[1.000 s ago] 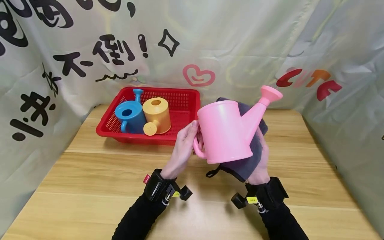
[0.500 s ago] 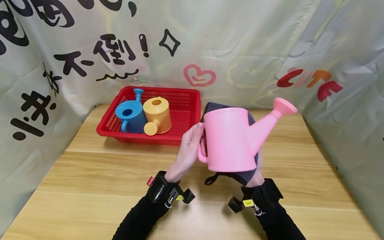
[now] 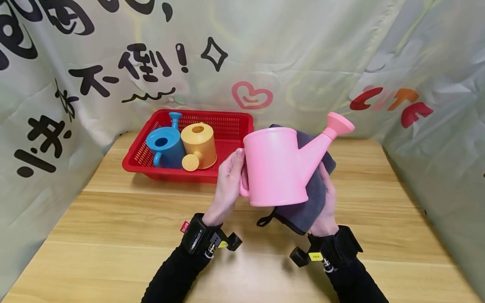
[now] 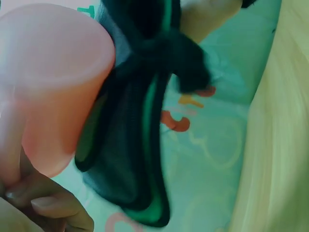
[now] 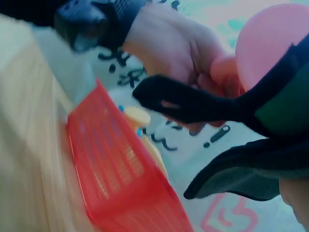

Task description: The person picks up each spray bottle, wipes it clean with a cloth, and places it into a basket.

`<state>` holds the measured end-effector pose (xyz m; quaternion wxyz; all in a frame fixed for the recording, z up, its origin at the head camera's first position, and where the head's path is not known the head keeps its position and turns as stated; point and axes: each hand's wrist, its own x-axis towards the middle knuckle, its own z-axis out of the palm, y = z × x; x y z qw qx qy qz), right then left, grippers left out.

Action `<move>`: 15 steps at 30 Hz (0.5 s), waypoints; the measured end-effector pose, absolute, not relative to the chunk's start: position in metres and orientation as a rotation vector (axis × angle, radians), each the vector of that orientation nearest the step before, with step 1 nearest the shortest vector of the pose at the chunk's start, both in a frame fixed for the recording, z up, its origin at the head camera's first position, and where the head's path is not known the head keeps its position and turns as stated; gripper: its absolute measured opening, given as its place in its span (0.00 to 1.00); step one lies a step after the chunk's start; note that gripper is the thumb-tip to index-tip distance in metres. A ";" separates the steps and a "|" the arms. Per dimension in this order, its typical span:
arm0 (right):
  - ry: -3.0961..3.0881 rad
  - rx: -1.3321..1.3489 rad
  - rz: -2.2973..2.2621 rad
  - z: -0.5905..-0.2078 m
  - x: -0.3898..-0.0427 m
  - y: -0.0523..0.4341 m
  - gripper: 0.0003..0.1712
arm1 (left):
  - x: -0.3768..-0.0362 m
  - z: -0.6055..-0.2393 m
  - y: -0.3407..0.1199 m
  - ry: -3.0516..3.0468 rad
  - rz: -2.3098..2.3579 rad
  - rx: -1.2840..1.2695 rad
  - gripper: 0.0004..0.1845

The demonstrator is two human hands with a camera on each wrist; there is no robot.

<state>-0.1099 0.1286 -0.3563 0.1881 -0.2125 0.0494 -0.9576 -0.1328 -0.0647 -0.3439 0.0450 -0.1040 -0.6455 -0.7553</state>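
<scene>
A pink watering can [image 3: 274, 168] is held up above the table in the head view, its spout pointing up to the right. My left hand [image 3: 226, 185] grips its handle at the left. Behind the can and under its spout, my right hand [image 3: 326, 206] holds a dark grey cloth [image 3: 315, 198] against it; part of that hand is hidden by the cloth and can. In the left wrist view, the can's base [image 4: 53, 43] faces the camera, with the cloth [image 4: 120, 164] alongside. The cloth's black hanging loop [image 5: 183, 104] dangles in the right wrist view.
A red plastic basket [image 3: 178, 175] stands at the back left of the wooden table [image 3: 125, 235]. Inside it, a blue watering can [image 3: 170, 150] and a yellow watering can [image 3: 202, 147] sit side by side. A printed fabric backdrop [image 3: 303, 50] surrounds the table.
The pink watering can shifted right and down, then back left and up, with my left hand on its handle. My right hand and the cloth moved slightly with it. The basket stayed put.
</scene>
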 end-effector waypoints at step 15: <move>0.209 -0.531 -2.784 -0.358 -0.106 0.126 0.27 | -0.131 -0.345 -0.063 -1.974 -2.356 -0.319 0.17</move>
